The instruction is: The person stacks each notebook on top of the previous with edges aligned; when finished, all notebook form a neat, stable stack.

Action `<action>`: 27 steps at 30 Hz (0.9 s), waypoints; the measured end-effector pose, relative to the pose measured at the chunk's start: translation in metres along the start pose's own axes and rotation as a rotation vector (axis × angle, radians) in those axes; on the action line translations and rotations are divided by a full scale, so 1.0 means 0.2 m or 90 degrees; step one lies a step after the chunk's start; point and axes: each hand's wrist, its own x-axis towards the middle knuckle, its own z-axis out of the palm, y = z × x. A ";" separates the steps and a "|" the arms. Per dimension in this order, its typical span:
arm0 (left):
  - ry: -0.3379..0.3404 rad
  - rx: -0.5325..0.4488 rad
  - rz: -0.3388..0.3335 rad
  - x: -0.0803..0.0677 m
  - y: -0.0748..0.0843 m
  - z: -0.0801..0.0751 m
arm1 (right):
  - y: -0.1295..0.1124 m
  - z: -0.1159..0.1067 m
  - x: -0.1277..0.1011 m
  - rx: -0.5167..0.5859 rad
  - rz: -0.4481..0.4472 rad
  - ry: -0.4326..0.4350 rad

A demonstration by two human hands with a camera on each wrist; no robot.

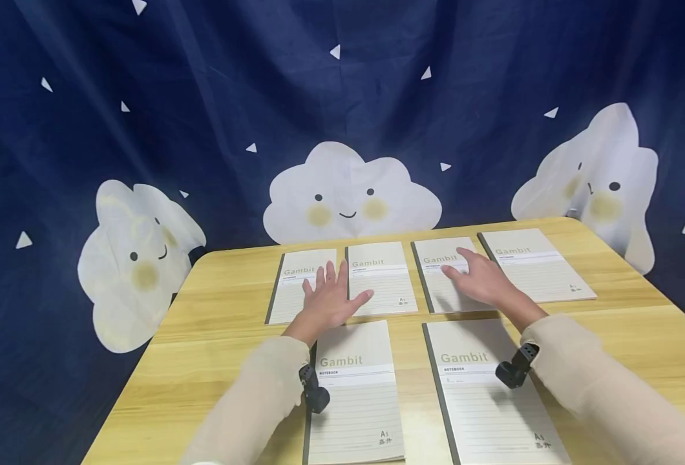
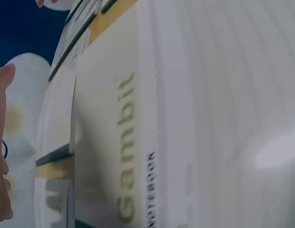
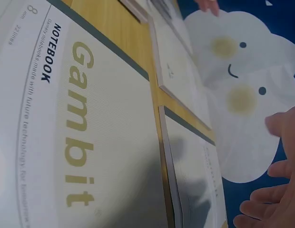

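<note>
Nearest us, at the bottom of the frame, two cream paper notebooks with dark spines and gold "Gambit" lettering, the lower-left notebook (image 1: pixel 357 403) and lower-right notebook (image 1: pixel 488 400), lie face up on a yellow wood-grain table (image 1: pixel 214 361). Beyond them, mid-frame, our left hand (image 1: pixel 327 302) spreads its fingers over the far row's first notebook (image 1: pixel 287 298), thumb over the second notebook (image 1: pixel 383 284). Our right hand (image 1: pixel 482 281) extends over the third notebook (image 1: pixel 435 284), left of the fourth notebook (image 1: pixel 540 265). Neither hand grasps anything; from the head view, we cannot tell whether they touch the covers. We judge the step in hand to be tending this far row; the next move seems to call for light fingers that keep the covers straight. Behind hangs a navy cloth backdrop (image 1: pixel 232 97).

Only the right wrist view gives us legible small print, "22 lines"; only the left shows strong glare on a cover; only the head view shows both rows whole.
</note>
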 end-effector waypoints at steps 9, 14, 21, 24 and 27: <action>0.001 -0.091 0.065 -0.09 0.09 0.04 | 0.07 -0.04 -0.09 0.035 -0.001 0.017; -0.023 -0.146 0.081 -0.14 0.15 0.05 | 0.12 -0.06 -0.14 0.055 0.007 0.010; -0.073 -0.246 0.070 -0.19 0.22 0.06 | 0.18 -0.08 -0.20 0.060 0.024 -0.019; -0.091 -0.300 0.074 -0.22 0.24 0.06 | 0.20 -0.09 -0.22 0.060 0.029 -0.027; -0.104 -0.343 0.082 -0.24 0.26 0.08 | 0.23 -0.09 -0.24 0.062 0.038 -0.036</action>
